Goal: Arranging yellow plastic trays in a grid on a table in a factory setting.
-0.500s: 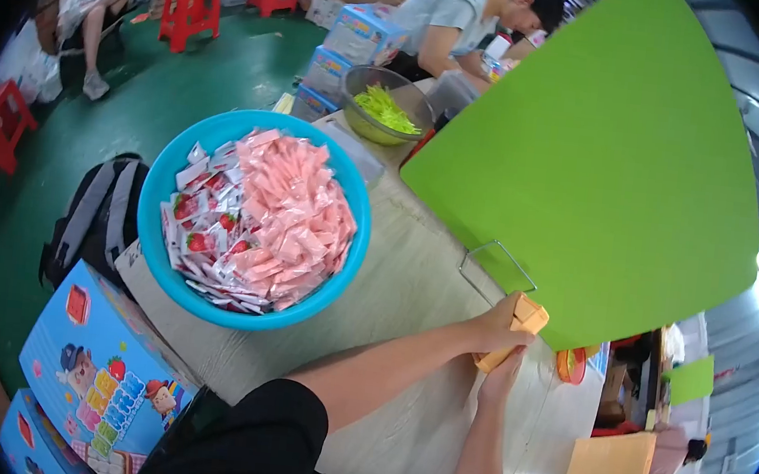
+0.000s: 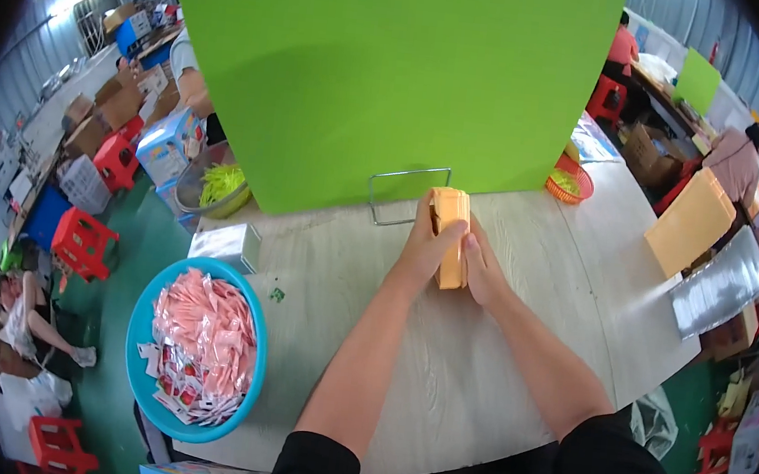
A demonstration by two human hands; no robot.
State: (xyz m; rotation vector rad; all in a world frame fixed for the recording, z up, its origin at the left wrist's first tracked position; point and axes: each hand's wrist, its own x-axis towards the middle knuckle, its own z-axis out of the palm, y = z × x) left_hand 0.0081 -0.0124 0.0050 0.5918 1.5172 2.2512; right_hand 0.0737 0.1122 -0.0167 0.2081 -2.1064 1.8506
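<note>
A yellow-orange plastic box stands on end between my hands above the pale table. My left hand wraps its left side, the thumb across its face. My right hand presses against its right side, fingers partly hidden behind it. Just beyond the box, a bent metal wire frame sits against the foot of a tall green board. To the left, a turquoise basin holds pink clear-wrapped packets and white sachets with strawberry pictures.
A white box lies behind the basin, near a bowl of yellow-green strips. At the right are an orange basket, a yellow panel-like piece and a silver sheet. Red stools stand on the green floor.
My view has swung to the right, so the basin sits lower left and the green board stands straight ahead. Both hands still hold the yellow-orange box, which now looks more upright.
</note>
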